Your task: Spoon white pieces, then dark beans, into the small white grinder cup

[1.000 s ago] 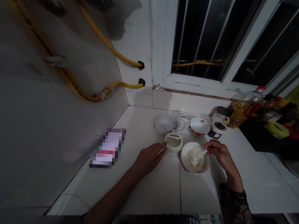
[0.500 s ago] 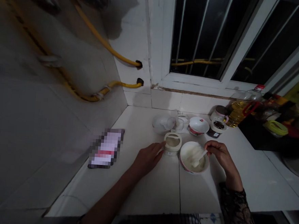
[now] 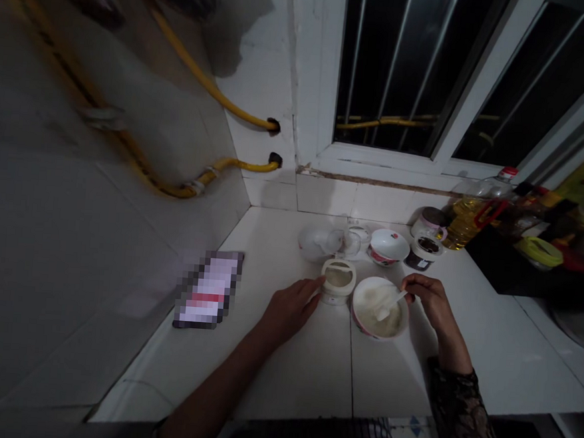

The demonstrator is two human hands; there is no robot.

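My right hand (image 3: 429,302) pinches the handle of a white spoon (image 3: 387,306) whose bowl dips into a white bowl (image 3: 379,310) holding a pale, lumpy substance. To its left, my left hand (image 3: 290,309) rests on the white countertop (image 3: 306,373), fingers loosely curled, with the fingertips against the side of a small round white jar (image 3: 338,279) that stands open. The room is dim and fine detail is hard to make out.
Behind the jar sit clear glass containers (image 3: 330,242), a second white bowl (image 3: 389,244), a dark-filled jar (image 3: 424,251) and an oil bottle (image 3: 473,208). A flat packet (image 3: 210,290) lies at the left by the wall. Yellow hoses (image 3: 215,97) run along the wall. A dark stove area is at the right.
The spoon in my right hand has shifted a little inside the bowl, its handle now lying flatter. My left hand stays against the jar.
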